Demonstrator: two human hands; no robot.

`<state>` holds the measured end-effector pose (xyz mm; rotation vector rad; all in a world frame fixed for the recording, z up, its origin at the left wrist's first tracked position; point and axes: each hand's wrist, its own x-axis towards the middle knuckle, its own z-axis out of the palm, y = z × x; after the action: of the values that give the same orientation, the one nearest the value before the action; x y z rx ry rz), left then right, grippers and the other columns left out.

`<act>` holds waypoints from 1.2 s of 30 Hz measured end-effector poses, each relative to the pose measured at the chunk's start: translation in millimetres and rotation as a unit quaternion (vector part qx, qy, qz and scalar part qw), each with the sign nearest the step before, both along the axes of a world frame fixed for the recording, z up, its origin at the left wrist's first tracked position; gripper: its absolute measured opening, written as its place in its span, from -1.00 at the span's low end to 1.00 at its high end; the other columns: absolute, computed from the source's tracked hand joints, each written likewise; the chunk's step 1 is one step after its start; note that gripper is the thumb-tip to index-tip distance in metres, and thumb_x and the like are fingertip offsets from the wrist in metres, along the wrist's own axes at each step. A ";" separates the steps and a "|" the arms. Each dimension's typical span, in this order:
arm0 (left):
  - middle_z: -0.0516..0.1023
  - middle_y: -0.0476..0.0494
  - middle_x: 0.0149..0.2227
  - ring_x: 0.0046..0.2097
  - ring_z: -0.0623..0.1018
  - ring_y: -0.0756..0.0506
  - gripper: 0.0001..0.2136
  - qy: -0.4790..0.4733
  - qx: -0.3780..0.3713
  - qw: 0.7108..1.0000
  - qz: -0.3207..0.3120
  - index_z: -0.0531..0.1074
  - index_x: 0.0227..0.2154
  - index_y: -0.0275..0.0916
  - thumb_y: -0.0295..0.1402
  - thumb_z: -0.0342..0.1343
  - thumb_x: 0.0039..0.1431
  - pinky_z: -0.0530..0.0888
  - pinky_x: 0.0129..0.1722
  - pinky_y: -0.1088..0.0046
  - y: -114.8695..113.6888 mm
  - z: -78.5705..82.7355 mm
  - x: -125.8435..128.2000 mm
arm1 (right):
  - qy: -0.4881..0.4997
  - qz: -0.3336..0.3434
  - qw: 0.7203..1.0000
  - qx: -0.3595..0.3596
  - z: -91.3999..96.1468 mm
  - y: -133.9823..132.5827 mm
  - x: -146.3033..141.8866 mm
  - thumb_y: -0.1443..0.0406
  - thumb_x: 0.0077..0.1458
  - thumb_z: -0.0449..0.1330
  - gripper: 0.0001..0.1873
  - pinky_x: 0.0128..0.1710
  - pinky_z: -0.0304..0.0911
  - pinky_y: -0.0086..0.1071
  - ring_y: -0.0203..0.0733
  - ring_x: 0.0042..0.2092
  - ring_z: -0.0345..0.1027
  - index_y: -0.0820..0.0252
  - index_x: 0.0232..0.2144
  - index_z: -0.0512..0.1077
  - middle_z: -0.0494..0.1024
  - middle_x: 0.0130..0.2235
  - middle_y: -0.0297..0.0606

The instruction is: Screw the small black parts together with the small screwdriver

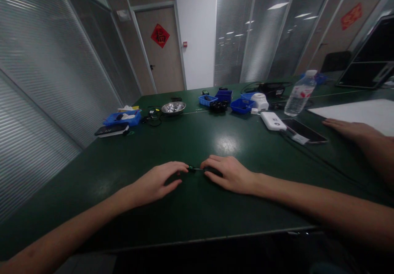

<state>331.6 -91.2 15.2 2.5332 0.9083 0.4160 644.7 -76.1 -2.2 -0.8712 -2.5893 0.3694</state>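
Note:
A small, thin tool with a green-and-black end (191,168) and a slender metal shaft lies low over the green table, between my two hands. The fingertips of my left hand (156,181) touch its green-and-black end; the fingers are stretched out and the thumb stands apart below. From the other side, my right hand (230,173) is curled with its fingertips at the far end of the shaft. A dark area shows between its fingers and thumb, and the fingers hide what lies under them. The tool's exact kind is too small to make out.
Another person's hand (351,129) rests at the right by a white sheet (363,112). Nearby are a phone (304,130), a white power bank (272,121) with a cable, and a water bottle (300,95). Blue trays (241,106) and a metal bowl (174,108) stand farther back.

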 end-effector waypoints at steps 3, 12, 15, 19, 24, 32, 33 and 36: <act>0.46 -0.20 0.23 0.21 0.49 -0.16 -0.66 -0.014 0.027 1.000 0.006 0.39 0.19 -0.14 -0.39 0.07 0.40 0.45 0.24 0.19 -9.0 -3.4 8.5 | 0.005 0.000 1.000 -0.008 0.1 -0.1 -0.2 0.20 0.41 0.09 -0.74 -0.20 0.30 -0.33 -0.21 -0.22 0.44 0.10 0.07 0.40 0.54 -0.05 -0.21; 0.50 -0.16 0.20 0.21 0.50 -0.10 -0.74 -0.060 0.039 0.997 -0.014 0.43 0.09 -0.17 -0.45 0.01 0.43 0.46 0.24 0.23 3.3 -11.0 0.3 | 0.005 0.001 1.000 -0.006 1.7 -1.1 0.0 0.20 0.41 0.09 -0.74 -0.24 0.28 -0.33 -0.23 -0.24 0.44 0.11 0.07 0.41 0.54 -0.04 -0.22; 0.50 -0.19 0.20 0.20 0.50 -0.11 -0.73 -0.063 0.049 0.996 -0.027 0.42 0.11 -0.18 -0.47 -0.01 0.43 0.47 0.22 0.23 4.8 -14.3 -1.4 | 0.006 0.000 1.000 -0.007 0.3 -1.1 0.5 0.20 0.41 0.09 -0.74 -0.23 0.28 -0.32 -0.23 -0.24 0.44 0.10 0.08 0.40 0.54 -0.04 -0.22; 0.50 -0.21 0.20 0.20 0.51 -0.13 -0.71 -0.057 0.074 0.995 -0.033 0.43 0.11 -0.19 -0.49 -0.01 0.42 0.47 0.21 0.20 5.5 -16.0 -3.5 | 0.008 -0.001 1.000 -0.008 -1.6 -0.2 0.9 0.21 0.41 0.10 -0.74 -0.22 0.29 -0.32 -0.24 -0.25 0.43 0.11 0.07 0.41 0.53 -0.05 -0.22; 0.50 -0.22 0.18 0.18 0.51 -0.13 -0.69 -0.058 0.097 0.993 -0.025 0.42 0.14 -0.21 -0.50 -0.02 0.42 0.48 0.19 0.21 8.6 -16.7 -5.3 | 0.010 0.002 1.000 -0.007 -0.9 -0.1 0.5 0.20 0.41 0.10 -0.74 -0.23 0.28 -0.34 -0.24 -0.25 0.43 0.10 0.08 0.41 0.53 -0.05 -0.23; 0.53 -0.21 0.16 0.14 0.53 -0.14 -0.67 -0.025 0.121 0.991 -0.048 0.47 0.13 -0.20 -0.52 -0.01 0.41 0.48 0.17 0.19 12.6 -15.1 -6.2 | 0.010 0.005 1.000 -0.007 0.0 -0.9 0.2 0.21 0.41 0.10 -0.75 -0.25 0.28 -0.35 -0.25 -0.25 0.43 0.11 0.07 0.41 0.53 -0.05 -0.23; 0.53 -0.22 0.16 0.14 0.53 -0.14 -0.66 -0.020 0.123 0.991 -0.052 0.46 0.14 -0.20 -0.52 -0.01 0.40 0.48 0.17 0.18 12.6 -14.6 -6.3 | 0.010 0.004 1.000 -0.006 -0.1 -0.9 0.2 0.21 0.41 0.10 -0.75 -0.25 0.28 -0.34 -0.25 -0.25 0.43 0.12 0.07 0.41 0.53 -0.04 -0.22; 0.53 -0.24 0.16 0.14 0.52 -0.16 -0.65 -0.012 0.131 0.990 -0.059 0.45 0.17 -0.21 -0.52 -0.02 0.40 0.49 0.17 0.15 12.7 -13.5 -6.9 | 0.012 0.006 1.000 -0.006 -0.7 -0.5 0.2 0.20 0.42 0.09 -0.74 -0.24 0.28 -0.34 -0.24 -0.25 0.43 0.12 0.07 0.41 0.53 -0.04 -0.21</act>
<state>324.7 -78.5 1.7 2.7949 0.7319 0.5600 644.9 -76.5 -2.9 -0.8506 -2.5747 0.3962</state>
